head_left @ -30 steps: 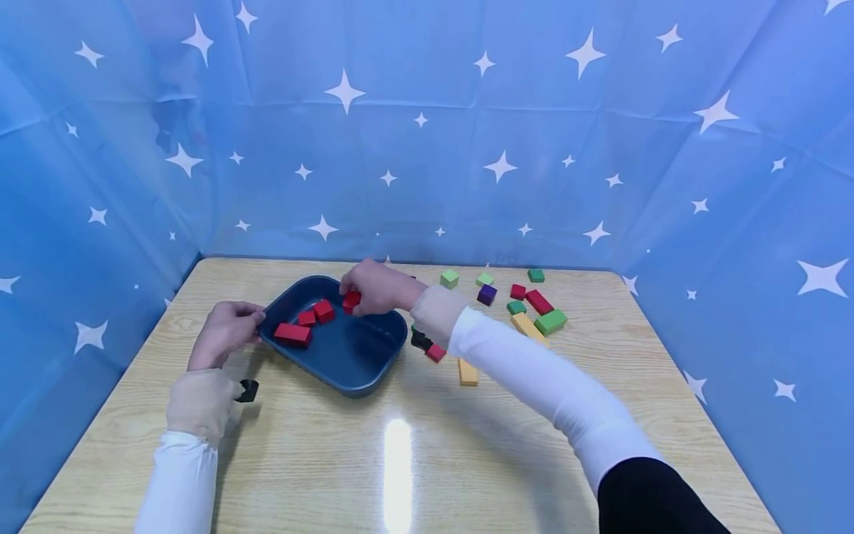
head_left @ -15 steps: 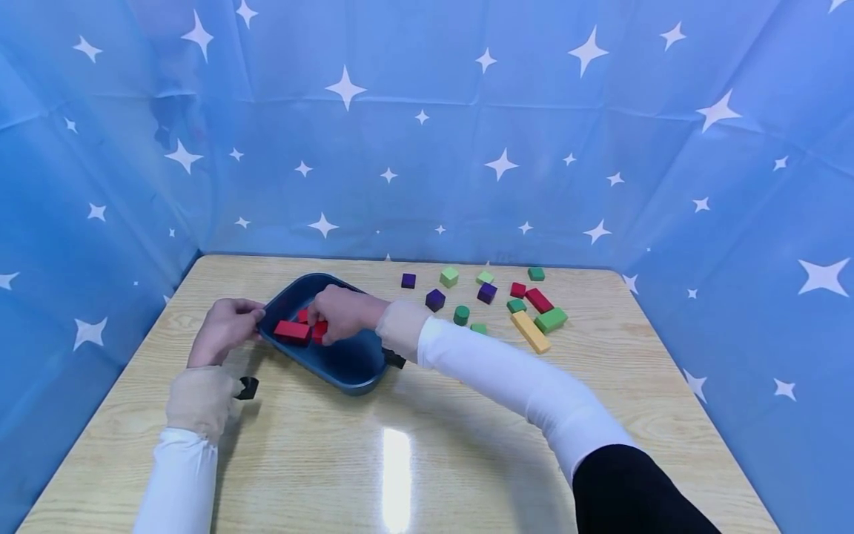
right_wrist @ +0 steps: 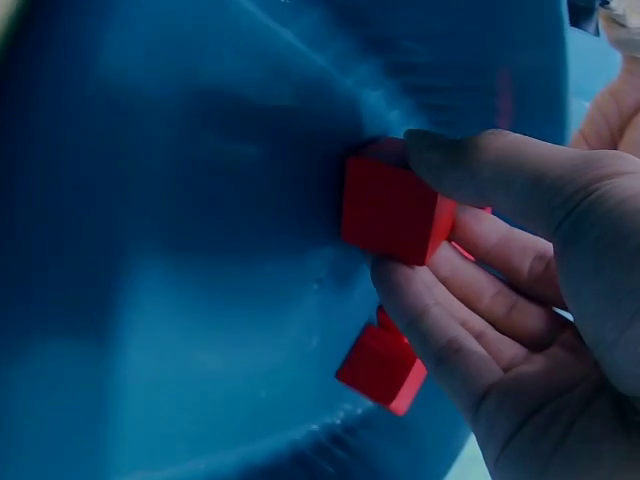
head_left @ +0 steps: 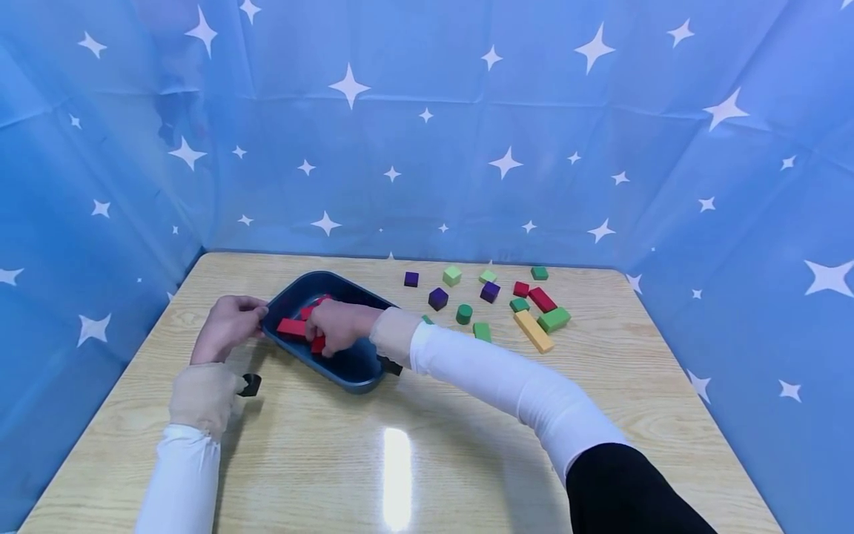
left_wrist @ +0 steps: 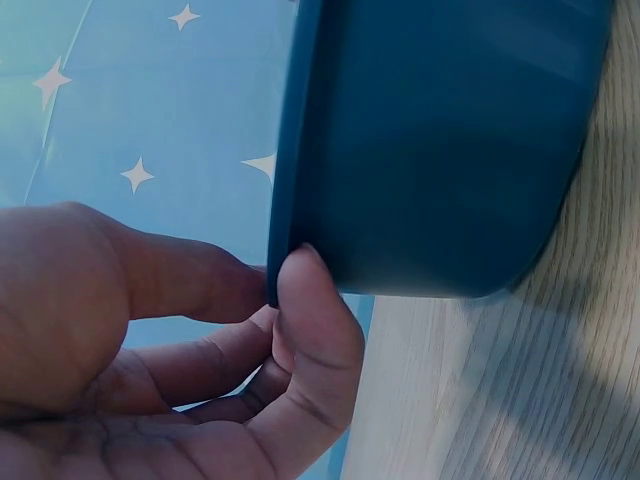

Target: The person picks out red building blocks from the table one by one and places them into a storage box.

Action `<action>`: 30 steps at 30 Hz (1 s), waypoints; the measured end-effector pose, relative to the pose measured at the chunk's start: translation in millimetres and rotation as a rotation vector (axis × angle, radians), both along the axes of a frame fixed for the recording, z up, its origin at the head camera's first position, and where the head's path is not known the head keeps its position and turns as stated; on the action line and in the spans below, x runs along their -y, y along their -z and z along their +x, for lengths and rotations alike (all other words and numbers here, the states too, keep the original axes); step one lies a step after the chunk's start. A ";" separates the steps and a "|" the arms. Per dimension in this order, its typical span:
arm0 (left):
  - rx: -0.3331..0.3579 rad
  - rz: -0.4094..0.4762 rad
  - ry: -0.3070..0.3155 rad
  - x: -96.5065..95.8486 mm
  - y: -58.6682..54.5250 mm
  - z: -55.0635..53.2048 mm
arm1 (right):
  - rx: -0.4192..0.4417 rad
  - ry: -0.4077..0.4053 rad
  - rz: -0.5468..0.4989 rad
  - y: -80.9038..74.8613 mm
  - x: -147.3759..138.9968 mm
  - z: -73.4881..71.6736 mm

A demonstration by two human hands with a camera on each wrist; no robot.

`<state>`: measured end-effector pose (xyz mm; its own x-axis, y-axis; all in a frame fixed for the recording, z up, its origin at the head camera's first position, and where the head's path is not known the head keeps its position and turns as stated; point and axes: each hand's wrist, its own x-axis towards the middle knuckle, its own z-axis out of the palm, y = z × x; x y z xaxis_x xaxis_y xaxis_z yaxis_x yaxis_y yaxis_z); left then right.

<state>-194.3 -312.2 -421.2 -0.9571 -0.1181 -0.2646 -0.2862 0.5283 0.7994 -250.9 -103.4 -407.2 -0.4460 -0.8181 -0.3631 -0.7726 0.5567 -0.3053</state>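
Note:
In the head view, my left hand (head_left: 230, 326) pinches the left rim of a dark blue plastic bin (head_left: 353, 378) on the table. The left wrist view has the thumb and fingers on either side of the bin's edge (left_wrist: 285, 190). My right hand (head_left: 340, 325) reaches down inside the bin. Between its thumb and fingers it pinches a red cube (right_wrist: 390, 210), low in the bin. Other red pieces lie around it: a long red block (head_left: 290, 327) at the left end and a smaller red cube (right_wrist: 380, 365) beside the fingers. The hand partly hides them.
Right of the bin lie loose blocks: purple cubes (head_left: 438, 299), a green cylinder (head_left: 463, 314), light green cubes (head_left: 451, 276), a long yellow block (head_left: 534, 331), a green block (head_left: 554, 320) and a red block (head_left: 543, 300). A starry blue curtain (head_left: 427, 148) surrounds the table (head_left: 300, 460).
My right hand has carried the red cube left and down in the bin, towards the other red pieces. The left hand keeps its grip on the rim.

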 end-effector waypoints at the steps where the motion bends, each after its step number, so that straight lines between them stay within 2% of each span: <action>1: -0.001 -0.001 0.001 -0.3 -0.6 -0.3 | -0.003 -0.004 -0.001 0.4 -0.3 0.0; 11: 0.005 -0.001 -0.003 -1.8 -1.3 -1.3 | -0.010 -0.004 0.016 4.1 -2.3 1.7; 18: 0.005 -0.007 -0.005 -1.1 -0.6 -0.2 | 0.015 0.010 0.017 6.0 -4.5 2.7; 30: -0.004 -0.002 -0.012 -2.5 0.6 -0.6 | 0.009 -0.015 0.006 -7.6 -15.6 5.3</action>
